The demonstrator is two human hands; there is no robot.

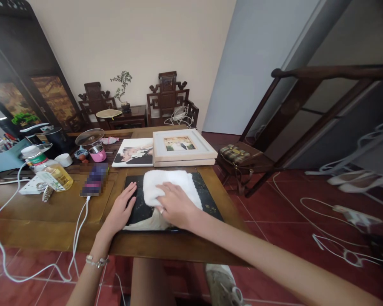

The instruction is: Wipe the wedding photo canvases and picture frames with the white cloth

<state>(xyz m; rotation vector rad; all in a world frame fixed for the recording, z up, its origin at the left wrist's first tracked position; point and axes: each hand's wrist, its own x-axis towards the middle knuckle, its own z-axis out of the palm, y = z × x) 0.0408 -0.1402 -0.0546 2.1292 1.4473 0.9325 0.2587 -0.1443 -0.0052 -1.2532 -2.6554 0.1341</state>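
Observation:
A dark, glossy panel [207,193] with a pale design along its lower edge lies flat at the front of the wooden table. My right hand [175,204] presses a white cloth [187,180] against it, fingers bunched into the fabric. The cloth covers much of the panel's upper middle. My left hand [123,208] rests flat at the panel's left edge with its fingers stretched out and holds nothing. A bracelet circles my left wrist.
Behind the panel are stacked picture frames [207,155] and a photo print [134,158]. Leftward lie a charging phone [95,180], a bottle of yellow liquid [62,174], a pink cup [97,154] and a power strip [32,185]. A wooden chair [293,102] bearing a bag [238,154] stands right.

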